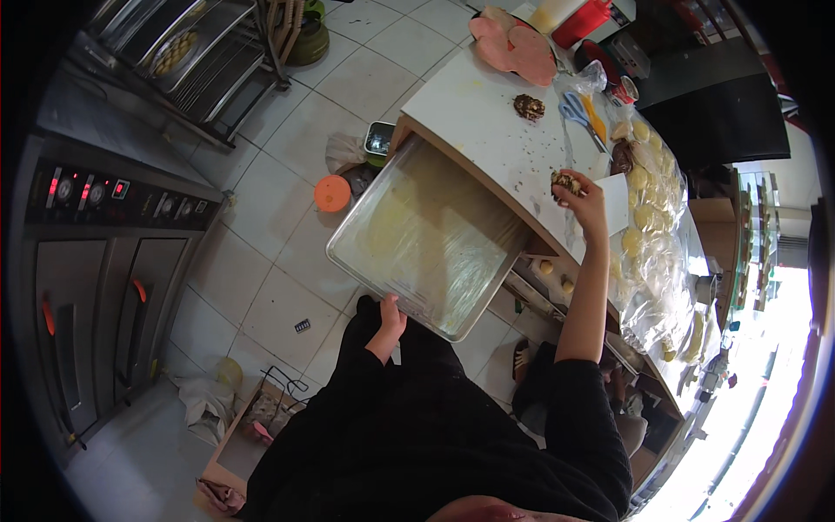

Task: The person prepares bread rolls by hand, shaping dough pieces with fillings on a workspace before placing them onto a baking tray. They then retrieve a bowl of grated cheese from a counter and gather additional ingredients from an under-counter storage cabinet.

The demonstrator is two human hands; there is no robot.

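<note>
**Tray held off the table edge, dough lump lifted over the white top**

The left hand (391, 315) grips the near rim of a large metal baking tray (426, 235) at centre frame, fingers closed over the tray's lower edge. The tray is lined with clear film and juts out from the left edge of the white table (470, 113), its far end tucked against or under that edge; which of the two cannot be told. Most of the tray hangs over open tiled floor (287, 252).

The right hand (581, 193) is raised over the table right of centre, fingers pinched around a small speckled lump of dough (564, 182). It sits just beside the table's lower edge, with bare white surface above and to its left, scattered with dark crumbs.

Further up the table lies a second dark speckled mound (529, 107), then blue-handled scissors (576, 109) and pink flat pieces (513, 43) at the upper edge. Along the right side of the table runs a sheet of clear plastic over pale yellow dough rounds (644, 187).

Left of the tray the floor is open, with an orange lid (332, 193) and a small metal container (379, 137) near the table's corner. A deck oven (104, 261) with orange handles fills the left of the frame, and a rack of trays (187, 52) stands at the upper left.
</note>
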